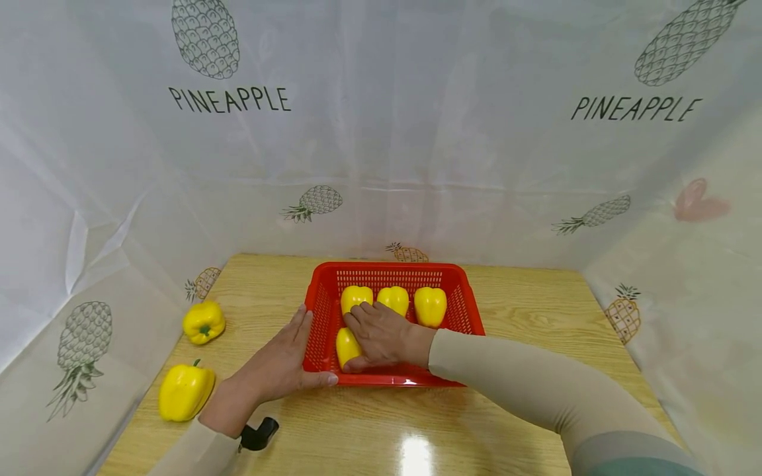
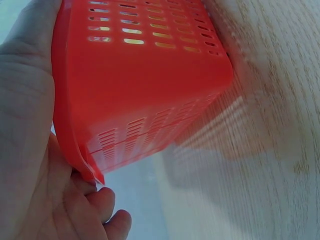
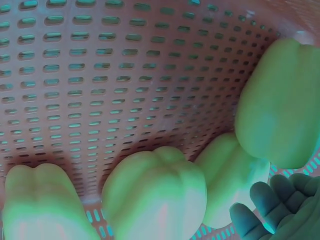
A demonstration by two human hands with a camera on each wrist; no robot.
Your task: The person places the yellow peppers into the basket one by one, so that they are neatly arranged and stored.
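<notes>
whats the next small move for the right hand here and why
Probably let go and lift out: the right hand already has the fourth pepper down inside the red basket, which the left hand steadies, and two peppers wait on the table.

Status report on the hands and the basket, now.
Left hand flat against red basket wall, steadying. Right hand inside, holding front pepper. Three peppers along back wall; two more on table, left. Nothing blocking.
</notes>
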